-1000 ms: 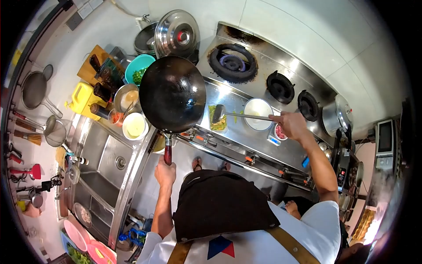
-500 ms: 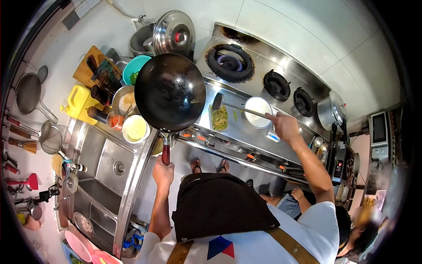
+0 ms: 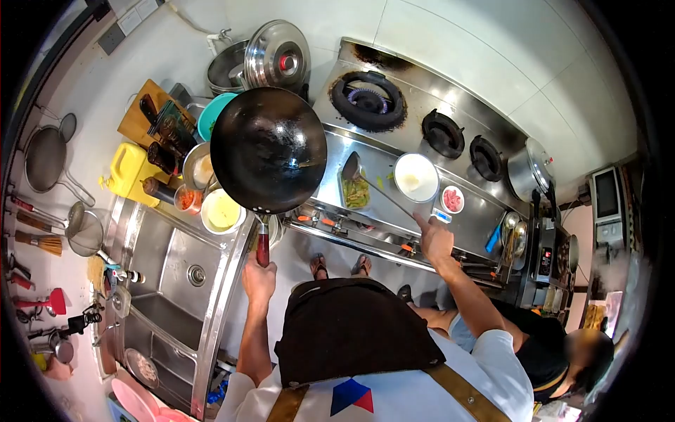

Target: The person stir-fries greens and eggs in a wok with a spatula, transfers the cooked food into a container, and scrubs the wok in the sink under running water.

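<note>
My left hand [image 3: 259,278] is wrapped round the red-brown handle of a dark wok [image 3: 268,151], held up left of the stove with its inside showing. In my right hand [image 3: 437,245] is the long handle of a ladle [image 3: 352,167]. The ladle's head is at the top edge of a clear container of green vegetable pieces [image 3: 356,194]; I cannot tell if they touch. Beside it stands a white tub [image 3: 415,177] with pale contents, and a small bowl of pink pieces [image 3: 452,200] sits to its right.
A burner [image 3: 368,100] with a bluish flame ring is at the back. Left of the wok are a yellow jug [image 3: 131,174], a bowl of yellow liquid [image 3: 223,211] and a teal bowl [image 3: 211,119]. A sink [image 3: 166,281] lies left. Another person [image 3: 541,352] is low at right.
My right hand has moved left and closer to my body, bringing the ladle's handle off the white tub. The wok has shifted slightly left. The bowl of pink pieces has come into view.
</note>
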Demonstrator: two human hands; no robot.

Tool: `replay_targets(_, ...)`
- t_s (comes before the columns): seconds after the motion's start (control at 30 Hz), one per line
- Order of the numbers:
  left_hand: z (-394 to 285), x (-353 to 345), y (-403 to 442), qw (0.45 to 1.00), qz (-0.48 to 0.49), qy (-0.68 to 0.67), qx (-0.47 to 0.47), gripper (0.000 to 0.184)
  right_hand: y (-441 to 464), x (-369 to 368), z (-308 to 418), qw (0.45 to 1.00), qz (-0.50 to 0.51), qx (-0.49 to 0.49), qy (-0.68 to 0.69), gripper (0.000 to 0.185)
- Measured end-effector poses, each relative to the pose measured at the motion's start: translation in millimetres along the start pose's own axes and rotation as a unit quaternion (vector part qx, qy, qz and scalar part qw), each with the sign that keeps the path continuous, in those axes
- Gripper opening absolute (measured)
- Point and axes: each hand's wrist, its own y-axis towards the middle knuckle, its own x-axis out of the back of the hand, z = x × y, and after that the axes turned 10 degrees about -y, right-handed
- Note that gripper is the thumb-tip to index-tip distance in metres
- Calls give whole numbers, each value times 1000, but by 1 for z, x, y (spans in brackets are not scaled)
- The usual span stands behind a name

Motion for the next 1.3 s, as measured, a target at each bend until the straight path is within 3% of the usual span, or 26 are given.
replay_targets(0.53,11,0,9,1000,16,-23,-14,25,-19,-8,25,998,-41,-11,39,64)
replay_targets(0.63,11,2,8,1000,21,-22,-5,28,-29,-25,32,995,-80,-36,45,55)
replay_targets(0.73,15,2,11,999,30,-28,7,27,-38,-20,27,995,-65,-37,69,62)
replay_targets(0.97,22,4,14,998,38,-50,1,25,-52,7,-1,987,-77,-92,111,50)
replay_targets(1.2,24,4,-5,997,28,-65,12,20,-72,10,-11,989,-93,-96,58,48)
replay_targets(1.3,10,12,-21,990,48,-130,37,18,-73,-5,-13,987,-94,-99,82,47)
